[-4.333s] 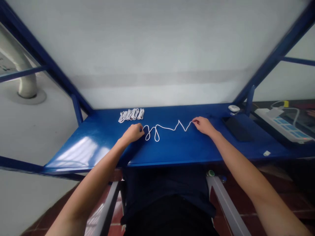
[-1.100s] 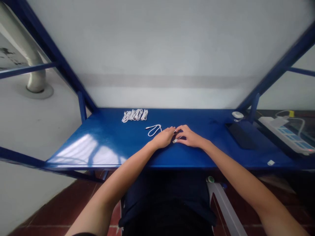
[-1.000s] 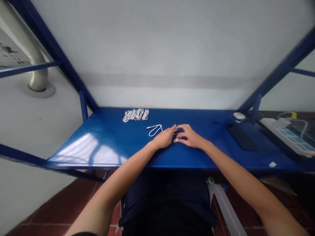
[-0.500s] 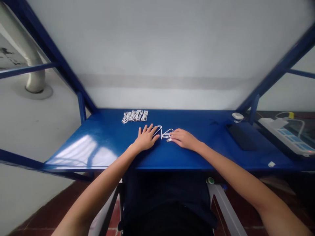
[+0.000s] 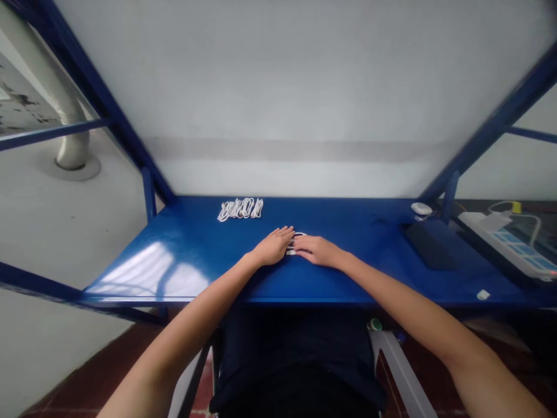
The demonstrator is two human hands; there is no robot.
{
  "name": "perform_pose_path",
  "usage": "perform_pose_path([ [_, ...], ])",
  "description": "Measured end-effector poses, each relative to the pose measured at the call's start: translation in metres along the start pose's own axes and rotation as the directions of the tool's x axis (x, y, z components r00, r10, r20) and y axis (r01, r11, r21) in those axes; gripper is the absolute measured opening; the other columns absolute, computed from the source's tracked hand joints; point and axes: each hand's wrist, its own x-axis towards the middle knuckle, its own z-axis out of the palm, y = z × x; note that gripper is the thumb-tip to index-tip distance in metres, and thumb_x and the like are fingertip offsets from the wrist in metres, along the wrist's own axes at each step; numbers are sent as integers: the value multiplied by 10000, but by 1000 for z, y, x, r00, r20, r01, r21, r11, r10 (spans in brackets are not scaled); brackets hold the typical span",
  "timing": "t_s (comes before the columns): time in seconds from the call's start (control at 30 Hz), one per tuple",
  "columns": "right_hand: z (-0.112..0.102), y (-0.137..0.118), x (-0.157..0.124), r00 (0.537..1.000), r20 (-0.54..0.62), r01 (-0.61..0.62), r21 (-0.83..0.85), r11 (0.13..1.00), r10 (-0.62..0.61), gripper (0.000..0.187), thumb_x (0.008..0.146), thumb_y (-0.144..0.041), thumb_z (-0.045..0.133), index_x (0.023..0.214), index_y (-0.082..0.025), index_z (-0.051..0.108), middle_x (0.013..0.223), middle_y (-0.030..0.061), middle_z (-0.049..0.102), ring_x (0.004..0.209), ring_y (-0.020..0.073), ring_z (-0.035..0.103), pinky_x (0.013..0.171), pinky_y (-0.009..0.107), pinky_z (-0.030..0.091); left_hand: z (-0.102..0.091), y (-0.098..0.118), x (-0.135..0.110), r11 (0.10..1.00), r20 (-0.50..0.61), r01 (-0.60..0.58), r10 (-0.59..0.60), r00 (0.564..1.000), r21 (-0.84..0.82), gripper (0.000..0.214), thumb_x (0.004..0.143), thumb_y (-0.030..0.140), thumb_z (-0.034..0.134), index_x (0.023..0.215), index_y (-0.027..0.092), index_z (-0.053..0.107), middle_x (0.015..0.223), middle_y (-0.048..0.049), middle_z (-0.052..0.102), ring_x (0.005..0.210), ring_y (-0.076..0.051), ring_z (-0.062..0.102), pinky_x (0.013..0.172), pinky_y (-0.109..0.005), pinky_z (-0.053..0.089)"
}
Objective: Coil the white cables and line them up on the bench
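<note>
White cable point(image 5: 296, 235) lies in a small, tight coil on the tabletop, right between my two hands, with its white plug point(image 5: 290, 252) poking out toward me at the near side. My hands are close together, palms down, and the coil fills the narrow gap between them. My left hand point(image 5: 274, 246) lies flat, its fingers just beside the coil. My right hand point(image 5: 315, 250) lies flat too, its fingertips point(image 5: 300, 245) reaching over the coil's right edge and hiding part of it. I cannot tell whether those fingers are pinching the cable or only resting on it.

Beyond my hands, toward the far edge of the blue metal table point(image 5: 348, 290), sits a neat bundle of white cables point(image 5: 240, 209), well apart from my left hand. Far off past my right hand are a black pad point(image 5: 429, 247), a small round white object point(image 5: 420, 209) and, off the table's end, a white power strip point(image 5: 507, 244). A small white scrap point(image 5: 483, 295) lies near the front edge.
</note>
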Motion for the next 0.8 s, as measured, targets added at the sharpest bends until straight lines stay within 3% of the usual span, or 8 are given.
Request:
perform_pose_path([
  [0.17, 0, 3, -4, 989, -110, -101, -31, 994, 97, 180, 930, -236, 523, 1035, -202, 665, 1120, 104, 666, 1043, 218, 635, 902, 366, 526, 0, -1, 9, 1000, 2, -17, 17, 1000, -16, 522, 990, 299, 208, 1457, 139, 380, 1544, -110, 329, 1447, -213, 251, 1176, -420, 207],
  [0.3, 0, 13, -3, 971, -131, -206, -49, 977, 199, 134, 895, -250, 558, 833, -186, 658, 1169, 129, 605, 1097, 249, 579, 944, 414, 481, -1, 9, 14, 998, 59, -52, 53, 997, -17, 553, 1007, 391, 188, 1502, 167, 290, 1573, -95, 254, 1467, -220, 179, 1188, -451, 145],
  [0.37, -2, 17, -3, 962, -89, -263, -21, 965, 260, 135, 881, -244, 560, 787, -182, 633, 1185, 131, 581, 1092, 244, 574, 943, 405, 473, 2, 14, 16, 997, 60, -79, 77, 995, 20, 572, 1007, 422, 205, 1507, 151, 275, 1579, -109, 236, 1471, -238, 160, 1188, -459, 134],
  [0.43, -6, 20, -3, 949, -42, -312, -7, 950, 311, 93, 869, -251, 572, 879, -178, 629, 1185, 135, 573, 1079, 243, 570, 938, 401, 465, 5, 16, 20, 993, 43, -99, 96, 994, 62, 578, 1008, 411, 219, 1503, 117, 270, 1576, -137, 236, 1469, -254, 166, 1185, -456, 145],
  [0.6, -28, 23, -3, 879, 67, -466, -94, 880, 473, 438, 844, -368, 631, 1217, -155, 549, 1170, 157, 596, 1076, 285, 535, 914, 432, 443, 9, 9, 32, 984, 38, -157, 154, 987, 85, 511, 1006, 305, 223, 1476, 131, 321, 1548, -149, 313, 1442, -254, 261, 1165, -451, 211],
  [0.8, -48, 6, 11, 771, 282, -525, -227, 820, 571, 314, 886, -354, 554, 1100, -141, 638, 1054, 150, 671, 954, 261, 616, 773, 311, 456, 12, 3, 38, 986, 58, -154, 150, 987, 68, 502, 1002, 289, 216, 1471, 145, 324, 1554, -148, 297, 1448, -244, 248, 1164, -454, 215],
])
